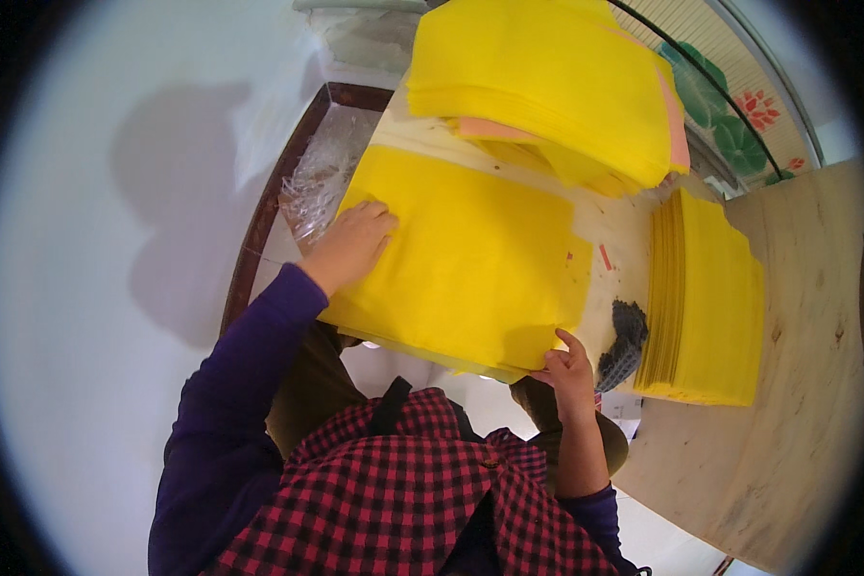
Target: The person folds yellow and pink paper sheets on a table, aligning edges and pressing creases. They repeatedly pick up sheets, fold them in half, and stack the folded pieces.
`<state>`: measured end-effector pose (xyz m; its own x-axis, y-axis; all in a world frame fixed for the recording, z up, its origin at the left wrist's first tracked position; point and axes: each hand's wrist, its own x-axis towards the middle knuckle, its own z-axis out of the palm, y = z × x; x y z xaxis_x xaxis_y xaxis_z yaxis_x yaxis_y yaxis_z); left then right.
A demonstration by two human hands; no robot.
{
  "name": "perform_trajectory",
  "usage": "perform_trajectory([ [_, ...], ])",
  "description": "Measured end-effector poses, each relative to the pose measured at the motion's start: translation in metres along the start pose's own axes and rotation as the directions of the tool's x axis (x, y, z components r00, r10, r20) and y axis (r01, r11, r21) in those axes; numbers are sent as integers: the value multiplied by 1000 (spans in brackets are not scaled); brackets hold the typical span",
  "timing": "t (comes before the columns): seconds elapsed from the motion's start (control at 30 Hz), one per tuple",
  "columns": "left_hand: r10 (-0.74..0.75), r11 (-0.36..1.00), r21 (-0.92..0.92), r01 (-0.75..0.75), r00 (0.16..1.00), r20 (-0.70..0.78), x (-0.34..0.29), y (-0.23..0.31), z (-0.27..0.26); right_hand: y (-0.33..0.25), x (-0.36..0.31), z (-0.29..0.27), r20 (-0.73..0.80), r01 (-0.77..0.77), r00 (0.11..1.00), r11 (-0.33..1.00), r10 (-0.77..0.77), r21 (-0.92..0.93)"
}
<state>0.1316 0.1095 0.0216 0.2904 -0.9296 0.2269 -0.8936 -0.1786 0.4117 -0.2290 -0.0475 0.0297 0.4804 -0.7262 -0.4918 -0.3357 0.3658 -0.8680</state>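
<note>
A flat yellow fabric-like sheet (461,259) lies on a pale board in front of me, with more yellow layers showing beneath its right and near edges. My left hand (353,246) rests on its left side, palm down, the fingers laid on the surface. At the near right corner, my right hand (568,374) takes the edge between its thumb and fingers, while the index finger sticks up. How many layers it grips is hidden. A dark grey knitted cloth or glove (624,346) lies just right of that hand.
Beyond the sheet rises a thick yellow stack (547,86) with some pink-orange layers. Another yellow stack (706,298) stands at the right, by a wooden panel (787,422). Crumpled clear plastic (326,173) lies to the left, inside a dark brown frame (267,202). Small red scraps (605,256) dot the board.
</note>
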Motion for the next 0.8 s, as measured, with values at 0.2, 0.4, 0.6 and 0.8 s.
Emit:
perform_trajectory([
  [0.2,24,998,-50,-23,999,28,4,10,-3,-5,5,-3,-16,155,987,965,-162,-212],
  [0.4,20,991,-136,-13,998,53,-22,15,-15,-27,15,10,184,492,828,529,-530,-691],
  [0.6,32,999,-35,-31,999,2,-2,1,1,-38,76,44,375,617,717,284,-588,-734],
  [0.8,0,1000,-10,0,1000,4,26,-11,1,-61,117,41,347,587,709,241,-614,-773],
])
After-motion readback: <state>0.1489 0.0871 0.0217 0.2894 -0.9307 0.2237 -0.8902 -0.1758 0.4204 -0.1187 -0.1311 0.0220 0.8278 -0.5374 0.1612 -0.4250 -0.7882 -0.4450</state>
